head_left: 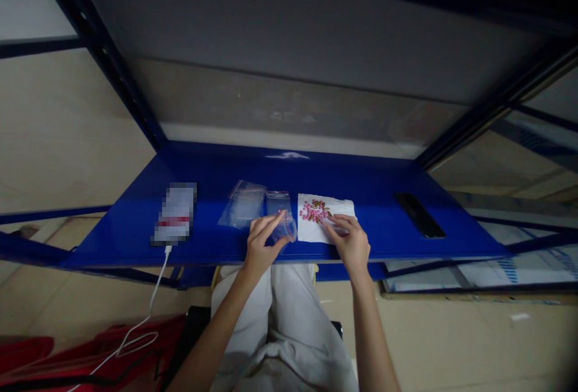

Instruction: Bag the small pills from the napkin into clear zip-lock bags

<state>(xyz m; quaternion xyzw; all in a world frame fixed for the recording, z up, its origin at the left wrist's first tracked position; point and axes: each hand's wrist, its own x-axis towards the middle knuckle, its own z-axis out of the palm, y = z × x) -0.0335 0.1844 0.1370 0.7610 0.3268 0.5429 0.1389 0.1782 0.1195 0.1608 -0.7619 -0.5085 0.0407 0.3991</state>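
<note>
My left hand (262, 244) has its thumb and fingers around the bulging end of a small clear zip bag (279, 200), which lies on the blue shelf. Just to the right, a white sheet (309, 233) carries a cluster of small pink and brownish bead-like pieces (315, 210). Over the sheet's right part is my right hand (352, 242), its thumb and fingertips drawn close together at the edge of the pieces. Whatever may be between those fingertips is too small to make out. More clear zip bags (245, 204) lie flat in a pile left of the held one.
A phone with a blurred screen (176, 211) lies at the left, a white cable (156, 295) running down from it. At the right rests a dark phone-like slab (419, 216). Blue posts (121, 79) frame the blue shelf (361, 175), and another shelf hangs overhead.
</note>
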